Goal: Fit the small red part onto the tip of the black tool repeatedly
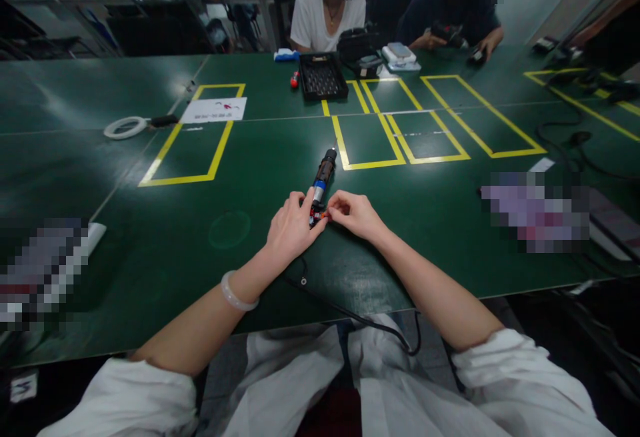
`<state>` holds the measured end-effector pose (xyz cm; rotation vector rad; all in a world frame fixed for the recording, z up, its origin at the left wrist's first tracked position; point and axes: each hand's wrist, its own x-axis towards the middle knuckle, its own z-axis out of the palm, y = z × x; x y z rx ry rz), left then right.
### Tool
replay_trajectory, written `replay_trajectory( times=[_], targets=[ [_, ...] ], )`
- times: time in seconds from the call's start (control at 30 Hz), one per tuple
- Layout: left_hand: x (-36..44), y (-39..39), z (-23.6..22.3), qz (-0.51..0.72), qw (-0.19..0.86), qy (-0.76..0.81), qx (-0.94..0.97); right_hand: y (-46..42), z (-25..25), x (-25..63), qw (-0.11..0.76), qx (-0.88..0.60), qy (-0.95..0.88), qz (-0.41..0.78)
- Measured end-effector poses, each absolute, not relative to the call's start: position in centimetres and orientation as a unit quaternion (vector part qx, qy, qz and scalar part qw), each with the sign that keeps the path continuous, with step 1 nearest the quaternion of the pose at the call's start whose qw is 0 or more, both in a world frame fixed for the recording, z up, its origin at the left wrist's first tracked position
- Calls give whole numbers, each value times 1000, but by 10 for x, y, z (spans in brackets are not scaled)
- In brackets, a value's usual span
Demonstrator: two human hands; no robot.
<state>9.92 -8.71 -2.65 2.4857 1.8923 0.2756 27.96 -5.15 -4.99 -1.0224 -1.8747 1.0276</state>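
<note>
An electric screwdriver (324,172) lies on the green table, its thin bit pointing away from me. Its housing is off at the near end, where a silver and blue motor section (319,190) and small red and orange parts (318,216) show, perhaps wires. My left hand (293,227) holds this near end from the left, fingers over it and thumb below. From the right, the fingertips of my right hand (353,214) are pinched together at the orange part; what they grip is too small to make out. A black cable (350,314) runs from under my hands over the table edge.
Yellow tape rectangles (370,165) mark the table. Beyond are a black tray (324,77), a small red object (295,80), a white paper (214,110) and a white ring-shaped coil (126,128). Blurred flat objects lie left and right. Two people sit opposite.
</note>
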Motion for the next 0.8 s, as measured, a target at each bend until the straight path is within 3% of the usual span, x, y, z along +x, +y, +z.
replay_trajectory(
  times=[0.37, 0.8],
  targets=[
    [65, -74, -19, 46, -22, 630, 775, -47, -55, 282, 363, -399, -743, 396],
    [-98, -27, -11, -5, -31, 794, 607, -48, -55, 280, 345, -390, -739, 428]
  ],
)
